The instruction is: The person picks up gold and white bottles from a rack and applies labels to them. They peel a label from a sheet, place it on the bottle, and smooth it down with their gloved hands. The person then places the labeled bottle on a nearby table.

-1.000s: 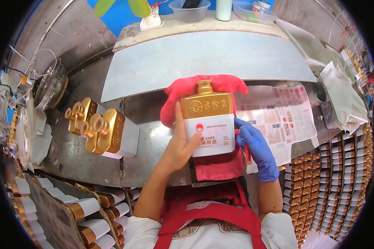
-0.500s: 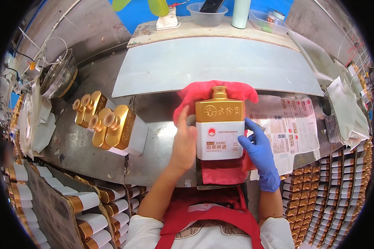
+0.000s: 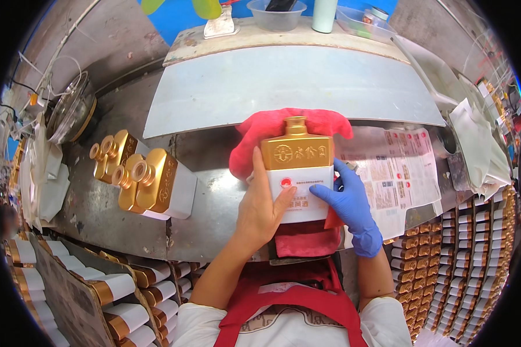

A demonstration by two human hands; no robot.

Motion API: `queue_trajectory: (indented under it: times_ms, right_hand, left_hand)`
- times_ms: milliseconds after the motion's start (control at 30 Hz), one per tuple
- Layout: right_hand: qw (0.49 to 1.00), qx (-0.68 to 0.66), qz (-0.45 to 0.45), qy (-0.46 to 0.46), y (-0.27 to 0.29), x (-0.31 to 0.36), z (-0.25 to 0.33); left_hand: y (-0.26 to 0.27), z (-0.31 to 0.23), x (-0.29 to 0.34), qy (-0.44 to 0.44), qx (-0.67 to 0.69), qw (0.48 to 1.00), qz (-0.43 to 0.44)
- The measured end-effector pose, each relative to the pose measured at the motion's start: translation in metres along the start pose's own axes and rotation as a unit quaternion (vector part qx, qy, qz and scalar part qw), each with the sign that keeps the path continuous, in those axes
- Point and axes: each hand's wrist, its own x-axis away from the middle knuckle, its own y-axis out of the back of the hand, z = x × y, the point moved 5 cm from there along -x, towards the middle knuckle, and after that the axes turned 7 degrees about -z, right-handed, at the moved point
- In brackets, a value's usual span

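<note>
A flat-sided bottle (image 3: 298,151), gold on its upper part and white below with a red round mark, rests face up on a red cloth (image 3: 324,122) in front of me. My bare left hand (image 3: 261,208) is closed on its left edge, the thumb lying across the white front. On the other side, my right hand (image 3: 352,202) in a blue glove grips the right edge, its thumb pressed on the front. The two thumbs cover part of the printing. Beside the gloved hand lies a printed label sheet (image 3: 408,165).
Several similar bottles (image 3: 165,179) stand at the left of the metal table (image 3: 205,214). A pale board (image 3: 295,84) spans the back, with a plastic bowl (image 3: 276,16) and a green cylinder (image 3: 324,16) beyond it. Stacked bottles (image 3: 419,254) fill both lower sides.
My left hand has moved in from beside the bottle and taken hold of its left edge. My right thumb has shifted further onto the front. The whole view has shifted slightly.
</note>
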Motion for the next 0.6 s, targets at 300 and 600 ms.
queue_trajectory:
  times_ms: [300, 600]
  right_hand:
    - [0.998, 0.059, 0.0, -0.011, 0.012, 0.013, 0.002]
    - [0.997, 0.008, 0.057, -0.057, 0.008, 0.009, -0.02]
  left_hand:
    - [0.004, 0.002, 0.001, 0.029, 0.071, 0.996, 0.045]
    - [0.001, 0.008, -0.001, 0.036, 0.098, 0.99, 0.094]
